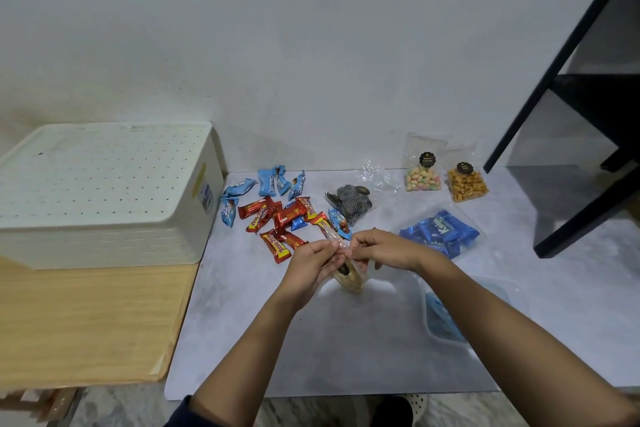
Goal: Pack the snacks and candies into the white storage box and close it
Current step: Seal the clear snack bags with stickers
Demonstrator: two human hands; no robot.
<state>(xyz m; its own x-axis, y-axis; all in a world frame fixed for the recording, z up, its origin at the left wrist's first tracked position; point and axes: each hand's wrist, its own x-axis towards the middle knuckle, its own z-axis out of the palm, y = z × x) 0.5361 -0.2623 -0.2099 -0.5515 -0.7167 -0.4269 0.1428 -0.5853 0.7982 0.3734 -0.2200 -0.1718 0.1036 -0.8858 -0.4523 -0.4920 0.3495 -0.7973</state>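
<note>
- White plastic, the storage box (104,191) sits at the counter's left edge on a wooden board (86,319), lid still on, so I judge nothing is packed yet.
- Light-blue sachets (273,180), about seven, and red bars (280,218), roughly eight, lie heaped beside it, close for loading.
- My left hand (310,262) and right hand (384,250) both pinch the top of one clear snack pouch (349,276) mid-counter, probably to seal it.
- One bag of dark discs (351,204); one dark-blue candy pack (440,232).
- Two pouches (423,170) stand against the far edge; one clear tub (446,319) sits near right.
</note>
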